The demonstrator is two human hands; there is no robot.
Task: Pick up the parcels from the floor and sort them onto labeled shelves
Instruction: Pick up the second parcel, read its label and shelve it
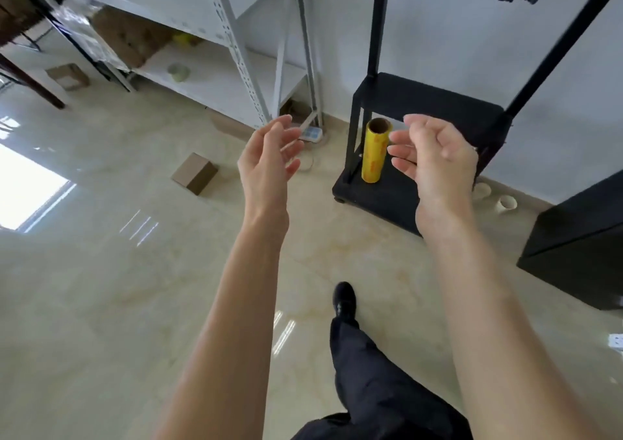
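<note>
Head view: cardboard parcel [195, 173] lies floor-level, left of empty fingers [290, 146].

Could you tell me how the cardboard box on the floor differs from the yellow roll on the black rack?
The cardboard box is brown and blocky; the yellow roll is a tall cylinder with an open core. The box lies on the floor, while the roll stands upright on the black rack. Neither is touched by a hand.
</note>
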